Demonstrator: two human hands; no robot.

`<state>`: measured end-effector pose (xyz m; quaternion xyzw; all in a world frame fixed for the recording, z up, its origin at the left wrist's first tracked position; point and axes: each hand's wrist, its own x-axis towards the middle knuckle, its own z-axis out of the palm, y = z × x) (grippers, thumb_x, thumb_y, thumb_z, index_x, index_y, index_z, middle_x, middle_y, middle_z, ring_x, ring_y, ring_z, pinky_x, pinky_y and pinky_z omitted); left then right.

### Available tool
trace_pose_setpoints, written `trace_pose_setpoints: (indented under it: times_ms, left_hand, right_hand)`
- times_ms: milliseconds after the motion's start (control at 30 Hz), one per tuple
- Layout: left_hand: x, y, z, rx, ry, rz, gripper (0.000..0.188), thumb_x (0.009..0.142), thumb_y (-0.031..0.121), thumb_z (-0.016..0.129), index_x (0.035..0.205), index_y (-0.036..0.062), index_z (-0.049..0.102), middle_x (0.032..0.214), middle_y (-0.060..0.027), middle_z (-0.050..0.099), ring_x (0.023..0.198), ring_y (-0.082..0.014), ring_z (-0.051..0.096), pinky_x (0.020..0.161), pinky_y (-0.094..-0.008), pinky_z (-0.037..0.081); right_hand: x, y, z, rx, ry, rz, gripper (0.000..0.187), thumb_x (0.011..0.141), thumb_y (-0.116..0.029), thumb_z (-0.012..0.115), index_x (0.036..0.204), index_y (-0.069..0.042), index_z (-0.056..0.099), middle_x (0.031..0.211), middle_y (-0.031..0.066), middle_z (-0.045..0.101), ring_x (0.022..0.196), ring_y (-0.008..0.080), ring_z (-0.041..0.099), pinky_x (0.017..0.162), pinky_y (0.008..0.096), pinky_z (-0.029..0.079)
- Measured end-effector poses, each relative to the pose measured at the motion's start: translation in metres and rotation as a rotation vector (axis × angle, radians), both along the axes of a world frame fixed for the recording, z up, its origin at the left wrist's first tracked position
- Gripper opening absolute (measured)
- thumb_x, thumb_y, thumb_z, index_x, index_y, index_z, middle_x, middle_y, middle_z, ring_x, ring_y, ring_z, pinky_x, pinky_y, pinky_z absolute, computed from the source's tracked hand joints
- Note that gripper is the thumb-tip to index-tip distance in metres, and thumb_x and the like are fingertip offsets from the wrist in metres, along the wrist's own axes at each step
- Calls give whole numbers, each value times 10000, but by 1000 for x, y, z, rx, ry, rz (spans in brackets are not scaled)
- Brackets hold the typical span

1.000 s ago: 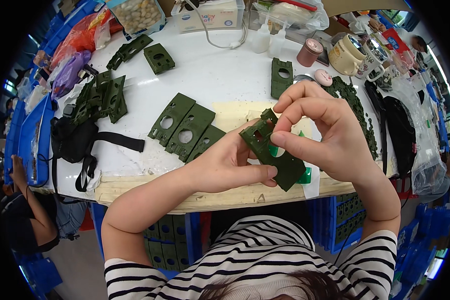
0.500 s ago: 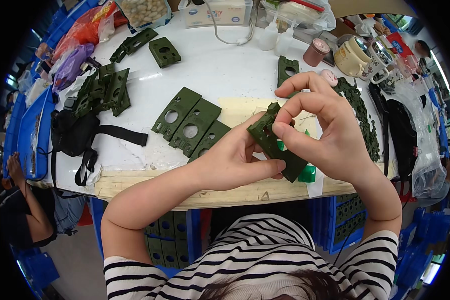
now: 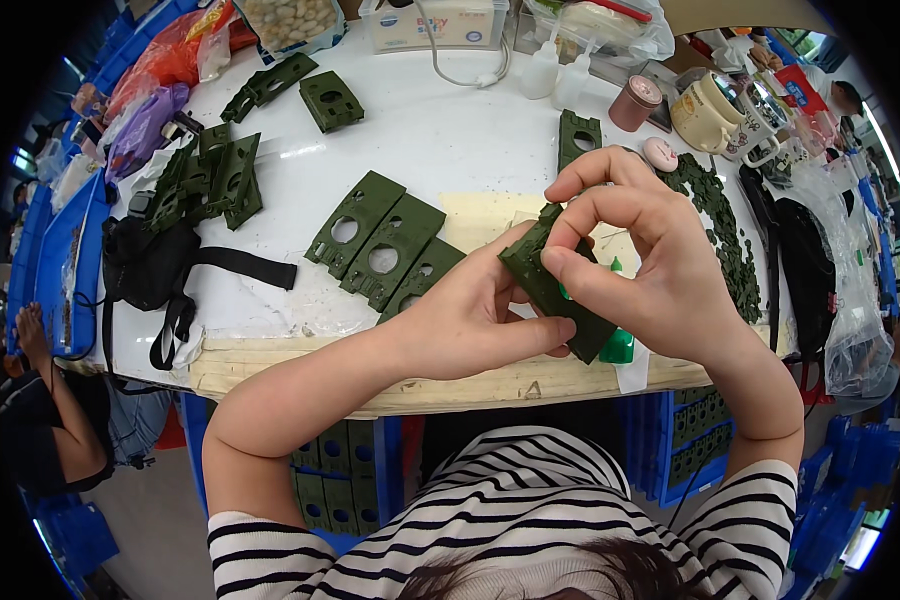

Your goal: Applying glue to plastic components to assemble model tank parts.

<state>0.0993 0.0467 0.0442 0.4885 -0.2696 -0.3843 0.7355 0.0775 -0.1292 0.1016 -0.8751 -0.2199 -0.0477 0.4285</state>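
Observation:
A dark green moulded plastic part is held tilted above the front of the table. My left hand grips it from the left, thumb along its near face and the other fingers mostly hidden behind. At its upper end my right hand has thumb and forefinger closed in a pinch against the part. Whether a small piece sits between those fingertips is hidden. Behind the part shows a small green bottle, partly covered. Several flat green plates with round holes lie left of my hands, and another plate lies beyond my right hand.
Small dark green pieces are heaped on the right. More green parts and a black strapped bag lie left. Mugs, a pink tin and white squeeze bottles stand at the back. Blue crates sit below the table.
The right thumb and forefinger have come closer together at the part's upper end. The part has turned slightly in my left hand, and the view has shifted a little.

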Motion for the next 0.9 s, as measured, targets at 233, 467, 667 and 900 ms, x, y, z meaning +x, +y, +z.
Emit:
trace_pose_setpoints:
  times_ms: [233, 467, 667, 900]
  left_hand:
    - [0, 0, -1, 22, -11, 1, 490, 817, 23, 611, 1233, 36, 352, 1097, -68, 469, 976, -142, 546, 783, -290, 524]
    - [0, 0, 0, 21, -29, 2, 478, 818, 24, 600, 1227, 35, 353, 1101, -68, 462, 984, -141, 545, 782, -289, 530]
    - [0, -1, -2, 21, -41, 16, 480, 819, 25, 591, 1232, 27, 346, 1086, -73, 472, 953, -146, 569, 772, -289, 539]
    - [0, -1, -4, 23, -43, 20, 484, 821, 29, 588, 1238, 25, 341, 1077, -73, 482, 940, -149, 576, 769, -289, 540]
  right_hand:
    - [0, 0, -1, -13, -22, -4, 72, 719, -67, 655, 737, -10, 614, 982, 89, 545, 940, 155, 509, 896, 295, 361]
    - [1, 0, -1, -23, -42, -10, 75, 715, -71, 657, 734, -14, 611, 966, 84, 548, 922, 159, 516, 881, 295, 371]
    - [1, 0, -3, -55, -92, -16, 76, 715, -71, 656, 728, -19, 602, 961, 78, 550, 913, 166, 515, 869, 295, 376]
    - [1, 0, -4, -78, -116, -15, 74, 715, -62, 651, 724, -20, 590, 955, 77, 550, 903, 174, 513, 843, 289, 383]
